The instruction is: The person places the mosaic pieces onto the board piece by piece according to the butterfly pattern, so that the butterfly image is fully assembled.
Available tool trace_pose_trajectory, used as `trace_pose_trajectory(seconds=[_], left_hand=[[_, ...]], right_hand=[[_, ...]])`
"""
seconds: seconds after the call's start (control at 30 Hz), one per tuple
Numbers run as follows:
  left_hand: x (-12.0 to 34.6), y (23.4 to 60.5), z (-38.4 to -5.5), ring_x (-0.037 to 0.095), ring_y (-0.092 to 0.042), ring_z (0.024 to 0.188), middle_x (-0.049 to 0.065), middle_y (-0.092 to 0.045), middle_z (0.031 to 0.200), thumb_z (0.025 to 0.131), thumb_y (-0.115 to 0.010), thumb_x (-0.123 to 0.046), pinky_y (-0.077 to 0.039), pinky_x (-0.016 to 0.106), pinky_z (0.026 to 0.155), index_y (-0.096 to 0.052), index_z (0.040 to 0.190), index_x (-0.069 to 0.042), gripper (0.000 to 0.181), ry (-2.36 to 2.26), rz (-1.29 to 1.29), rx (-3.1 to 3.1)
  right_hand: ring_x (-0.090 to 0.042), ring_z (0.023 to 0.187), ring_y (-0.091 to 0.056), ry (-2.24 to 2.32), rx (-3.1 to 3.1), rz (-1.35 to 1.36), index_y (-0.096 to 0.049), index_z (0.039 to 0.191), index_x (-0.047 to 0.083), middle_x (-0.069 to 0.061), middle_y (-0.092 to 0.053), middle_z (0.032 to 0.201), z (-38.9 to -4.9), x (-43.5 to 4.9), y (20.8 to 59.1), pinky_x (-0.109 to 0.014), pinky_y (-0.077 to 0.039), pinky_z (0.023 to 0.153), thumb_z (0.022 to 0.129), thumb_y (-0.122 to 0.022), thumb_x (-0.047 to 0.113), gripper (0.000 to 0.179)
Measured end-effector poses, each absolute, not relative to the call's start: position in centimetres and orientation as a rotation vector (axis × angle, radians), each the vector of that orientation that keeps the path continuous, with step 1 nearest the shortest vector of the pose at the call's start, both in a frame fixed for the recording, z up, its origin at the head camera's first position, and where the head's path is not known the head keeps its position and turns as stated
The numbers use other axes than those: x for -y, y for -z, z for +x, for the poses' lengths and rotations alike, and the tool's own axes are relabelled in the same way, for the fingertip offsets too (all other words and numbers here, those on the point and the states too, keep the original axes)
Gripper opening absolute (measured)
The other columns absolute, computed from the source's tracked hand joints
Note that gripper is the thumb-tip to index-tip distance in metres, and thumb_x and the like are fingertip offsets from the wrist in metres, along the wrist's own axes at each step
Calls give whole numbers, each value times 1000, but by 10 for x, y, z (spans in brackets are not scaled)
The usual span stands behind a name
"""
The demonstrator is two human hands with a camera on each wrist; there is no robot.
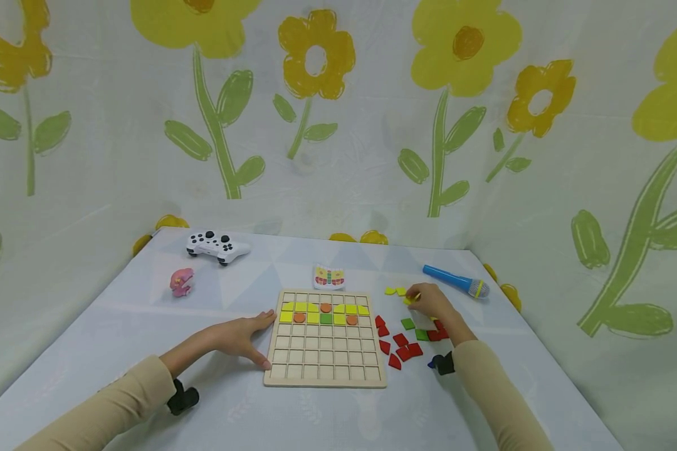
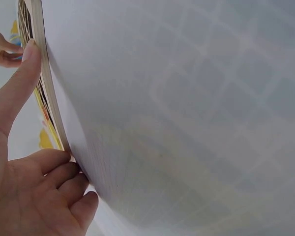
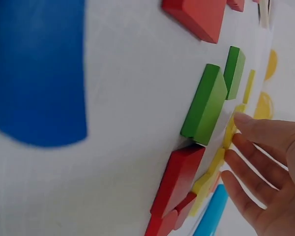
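A wooden grid board [image 1: 324, 382] lies on the table, its upper rows partly filled with yellow tiles [image 1: 313, 317], orange discs [image 1: 326, 308] and a green square [image 1: 326, 319]. My left hand [image 1: 239, 335] rests against the board's left edge, thumb and fingers spread apart; in the left wrist view the thumb [image 2: 32, 54] touches the rim. Right of the board, my right hand [image 1: 431, 300] pinches a yellow tile [image 3: 230, 129] between thumb and fingertip, low over the table. Loose green tiles [image 1: 408, 324] and red tiles [image 1: 403, 354] lie nearer me.
A butterfly pattern card [image 1: 329, 277] stands behind the board. A blue toy microphone [image 1: 451, 279] lies at the right, a white game controller [image 1: 214, 246] and a pink toy [image 1: 181, 282] at the left. A blurred dark blue shape [image 3: 37, 69] covers part of the right wrist view.
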State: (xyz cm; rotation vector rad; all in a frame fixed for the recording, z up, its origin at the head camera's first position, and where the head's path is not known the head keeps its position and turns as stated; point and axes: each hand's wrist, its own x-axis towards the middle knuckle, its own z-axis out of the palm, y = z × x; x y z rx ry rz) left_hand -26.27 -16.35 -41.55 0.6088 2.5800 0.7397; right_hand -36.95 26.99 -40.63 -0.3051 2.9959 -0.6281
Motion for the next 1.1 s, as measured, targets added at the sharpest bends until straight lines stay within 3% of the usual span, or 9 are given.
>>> trace_pose_trajectory(seconds=[0.2,0.47,0.77,1.1], left_hand=[[164,418,-265,38,-16,144,20,-19,157,70,-85,-41,-19,52,114,-27,150,1,107,-739,591,-2579],[165,418,-265,38,-16,144,20,-19,157,70,-85,-41,-19,52,114,-27,150,1,108,-738,591,-2584],[164,416,-263,39,-16,143,21,-19,157,71,-85,-39,-19,53,113,-27,150,2,107,-739,612,-2583],[164,419,-266,38,-17,143,20,-20,157,70,-85,-41,-19,52,114,-27,150,2,107,-741,607,-2587]], right_hand=[[-24,87,-56,655,-2980,-291,-69,104,1,-8,-64,93,-372,-268,407,-38,-53,81,83,-74,3,21],[-23,90,-59,690,-2956,-266,-68,104,3,-7,-66,97,-368,-268,409,-40,-53,85,82,-76,4,24],[-23,88,-59,737,-2989,-370,-69,97,7,-4,-64,91,-364,-266,414,-37,-54,79,78,-79,4,22],[-16,80,-58,796,-2992,-604,-75,97,9,1,-68,88,-354,-242,407,-29,-52,73,86,-72,6,12]])
